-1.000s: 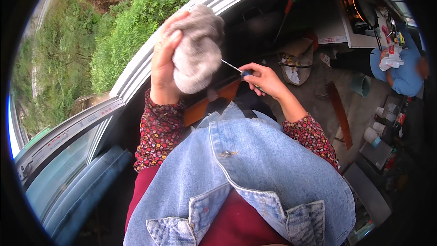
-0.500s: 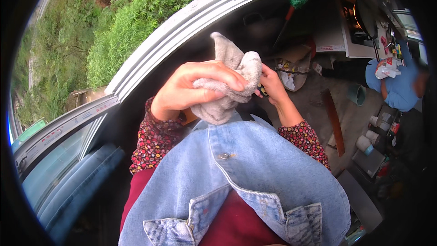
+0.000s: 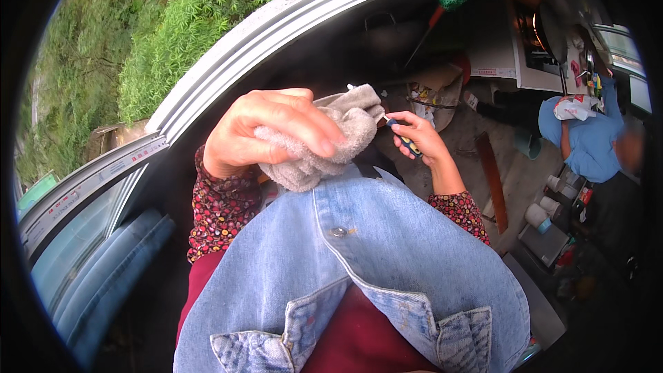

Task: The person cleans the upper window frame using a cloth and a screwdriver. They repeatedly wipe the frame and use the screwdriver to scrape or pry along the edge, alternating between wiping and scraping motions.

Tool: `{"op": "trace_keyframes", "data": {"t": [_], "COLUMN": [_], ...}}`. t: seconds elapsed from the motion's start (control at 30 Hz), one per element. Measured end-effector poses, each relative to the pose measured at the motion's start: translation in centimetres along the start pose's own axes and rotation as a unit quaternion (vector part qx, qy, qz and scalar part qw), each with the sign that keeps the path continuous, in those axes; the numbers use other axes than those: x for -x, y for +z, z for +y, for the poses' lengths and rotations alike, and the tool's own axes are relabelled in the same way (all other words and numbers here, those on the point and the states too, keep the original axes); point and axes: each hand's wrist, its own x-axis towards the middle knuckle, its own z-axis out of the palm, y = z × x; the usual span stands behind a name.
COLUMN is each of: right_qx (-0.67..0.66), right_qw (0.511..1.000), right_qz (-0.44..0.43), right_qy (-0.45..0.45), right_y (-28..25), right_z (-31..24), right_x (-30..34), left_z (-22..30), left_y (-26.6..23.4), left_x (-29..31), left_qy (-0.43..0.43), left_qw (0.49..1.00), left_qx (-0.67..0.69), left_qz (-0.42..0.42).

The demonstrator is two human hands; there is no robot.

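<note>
A crumpled grey-beige piece of soft knitted cloth [image 3: 324, 141] sits a little above the middle of the frame, bunched up in the left hand [image 3: 266, 131], whose fingers are curled over its top and press it into the palm. One end of the cloth sticks up toward the upper right of the bundle. Just to the right of it, the right hand [image 3: 421, 138] is closed around a small screwdriver with a blue and yellow handle [image 3: 402, 139]; its thin metal tip points toward the cloth and reaches its edge. Both forearms wear dark red sleeves with a small flower print [image 3: 221, 207]. Below them, a light blue denim jacket [image 3: 373, 255] over a dark red garment fills the lower middle of the frame. A pale grey window frame [image 3: 276, 27] runs diagonally across the upper left, with green bushes [image 3: 200, 21] beyond it. At the right edge, another person in a blue top [image 3: 587, 141] is bent over.
</note>
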Motion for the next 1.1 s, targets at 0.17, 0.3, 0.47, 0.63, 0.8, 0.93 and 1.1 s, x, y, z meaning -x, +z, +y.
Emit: {"op": "trace_keyframes", "data": {"t": [0.17,0.3,0.47,0.63,0.8,0.93,1.1], "right_qx": [0.000,-0.061,-0.065,-0.261,-0.333,-0.325,-0.218], "right_qw": [1.000,0.998,0.997,0.951,0.908,0.895,0.916], "right_qz": [-0.001,-0.022,-0.028,-0.089,-0.100,-0.073,0.094], "right_qy": [0.007,-0.022,-0.023,-0.141,-0.233,-0.298,-0.323], "right_y": [-0.8,0.1,0.5,0.0,-0.3,-0.8,-1.8], "right_z": [0.4,0.7,0.3,-0.2,-2.9,-4.9,-10.3], "right_x": [0.9,0.6,0.3,-0.6,-0.4,-0.6,-1.3], "left_z": [0.0,0.2,0.3,0.0,-1.3,-3.3,-8.0], "left_y": [-0.4,-0.2,-0.8,-0.8,0.9,2.4,3.3], "left_x": [0.0,-0.1,0.3,-0.1,-0.6,-1.9,-4.8], "left_qy": [0.033,0.025,0.035,0.009,-0.004,-0.056,-0.053], "left_qw": [0.998,0.999,0.999,0.998,0.999,0.992,0.982], "left_qx": [0.008,0.004,-0.005,0.005,-0.031,0.042,0.065], "left_qz": [-0.043,-0.042,-0.031,-0.062,0.040,0.103,0.171]}}
